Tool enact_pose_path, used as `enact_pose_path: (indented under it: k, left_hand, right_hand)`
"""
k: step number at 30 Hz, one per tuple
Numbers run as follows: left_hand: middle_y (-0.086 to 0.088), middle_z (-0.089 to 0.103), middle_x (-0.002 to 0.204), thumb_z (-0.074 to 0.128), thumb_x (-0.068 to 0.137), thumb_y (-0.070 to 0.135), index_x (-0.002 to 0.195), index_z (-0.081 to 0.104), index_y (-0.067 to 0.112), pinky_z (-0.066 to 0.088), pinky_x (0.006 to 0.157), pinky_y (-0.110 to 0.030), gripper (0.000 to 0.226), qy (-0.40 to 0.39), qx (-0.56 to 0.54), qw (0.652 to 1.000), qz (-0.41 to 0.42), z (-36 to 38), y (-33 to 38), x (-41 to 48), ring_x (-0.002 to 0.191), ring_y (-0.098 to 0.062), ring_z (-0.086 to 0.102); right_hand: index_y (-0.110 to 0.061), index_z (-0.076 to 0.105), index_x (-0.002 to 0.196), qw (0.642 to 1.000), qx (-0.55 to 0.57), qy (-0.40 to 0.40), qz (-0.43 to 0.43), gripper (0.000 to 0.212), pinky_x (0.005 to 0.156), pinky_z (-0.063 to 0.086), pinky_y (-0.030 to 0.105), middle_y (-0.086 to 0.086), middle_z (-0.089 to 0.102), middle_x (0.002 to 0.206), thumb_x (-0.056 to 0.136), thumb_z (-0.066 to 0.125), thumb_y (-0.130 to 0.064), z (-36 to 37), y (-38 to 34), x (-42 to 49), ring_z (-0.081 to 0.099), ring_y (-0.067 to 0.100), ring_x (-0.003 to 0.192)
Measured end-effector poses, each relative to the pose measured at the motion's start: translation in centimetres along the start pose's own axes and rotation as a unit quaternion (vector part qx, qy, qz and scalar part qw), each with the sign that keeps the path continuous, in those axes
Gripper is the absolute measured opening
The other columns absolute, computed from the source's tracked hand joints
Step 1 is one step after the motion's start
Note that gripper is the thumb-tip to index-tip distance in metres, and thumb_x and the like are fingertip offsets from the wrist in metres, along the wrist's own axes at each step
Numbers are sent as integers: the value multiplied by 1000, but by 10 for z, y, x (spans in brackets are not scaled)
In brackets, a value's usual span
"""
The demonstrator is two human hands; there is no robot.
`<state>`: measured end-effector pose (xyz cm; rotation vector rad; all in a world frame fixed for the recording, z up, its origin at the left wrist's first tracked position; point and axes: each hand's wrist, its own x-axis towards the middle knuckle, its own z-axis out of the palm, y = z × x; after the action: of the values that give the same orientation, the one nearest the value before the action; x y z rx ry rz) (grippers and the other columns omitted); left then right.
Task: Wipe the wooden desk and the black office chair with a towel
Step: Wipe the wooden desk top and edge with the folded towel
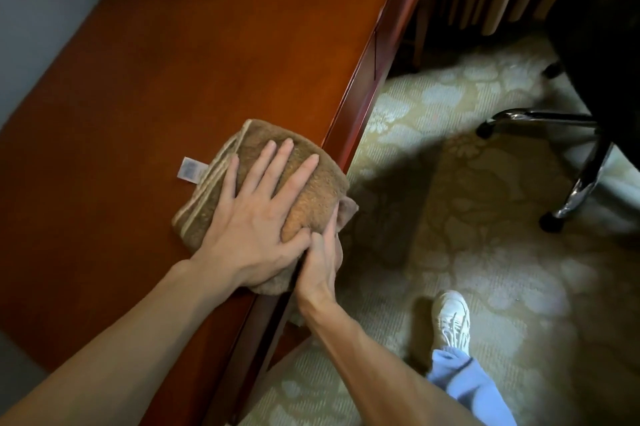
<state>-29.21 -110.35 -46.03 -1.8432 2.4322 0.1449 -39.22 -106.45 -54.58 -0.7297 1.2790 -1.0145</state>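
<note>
pressing left hand flat, fingers spread, onto folded brown towel | gripping towel's overhanging near corner in curled right hand | resting towel on wooden desk at its front edge | showing black office chair well apart, rightward

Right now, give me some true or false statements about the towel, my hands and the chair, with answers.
The left hand lies flat on the towel. True.
The towel lies in the middle of the wooden desk. False: it is at the front edge.
The right hand grips the towel. True.
The black office chair is being wiped. False: it stands apart on the carpet, untouched.
</note>
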Motion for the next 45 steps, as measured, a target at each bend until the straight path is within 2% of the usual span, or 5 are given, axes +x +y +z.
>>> enact_pose_path:
  k: [6, 13, 30, 38, 45]
  left_hand:
    - [0, 0, 174, 44, 86, 65, 164, 2, 41, 6, 125, -65, 93, 14, -6, 999, 38, -4, -2, 66, 160, -18, -6]
    - [0, 3, 174, 41, 89, 67, 164, 0, 42, 6, 125, -63, 89, 42, -5, 999, -1, -17, -3, 177, 160, -18, -2]
    - [1, -5, 174, 36, 90, 65, 163, -5, 42, -2, 127, -59, 87, 37, -19, 999, 4, -43, 0, 374, 160, -16, -9]
    - [2, -5, 174, 32, 90, 68, 164, -2, 41, -2, 127, -59, 86, 46, -25, 998, -23, -57, 2, 476, 160, -15, -9]
    - [2, 2, 174, 33, 90, 71, 164, 3, 42, 2, 126, -59, 85, 63, -29, 998, 1, -60, -5, 527, 160, -16, -4]
  right_hand:
    - [-36, 18, 166, 999, 27, 0, -27, 75, 127, 25, 47, -11, 32, 168, 95, 39, -50, -15, -16, 53, 29, 6, 153]
    - [-72, -2, 142, 999, -11, 5, -51, 57, 128, 24, 45, -16, 14, 172, 97, 27, -52, -30, -77, 158, 22, 2, 155]
    - [-43, 6, 165, 997, 8, 59, -48, 70, 128, 24, 47, -13, 15, 172, 98, 26, -44, -57, -165, 341, 20, 6, 156]
    - [-76, 3, 136, 998, -13, 56, -33, 54, 122, 33, 53, -10, 17, 172, 93, 23, -50, -79, -231, 430, 29, 19, 154]
    - [-44, 15, 163, 997, 36, 69, -15, 74, 124, 30, 49, -13, 24, 170, 90, 27, -43, -84, -252, 471, 28, 14, 154]
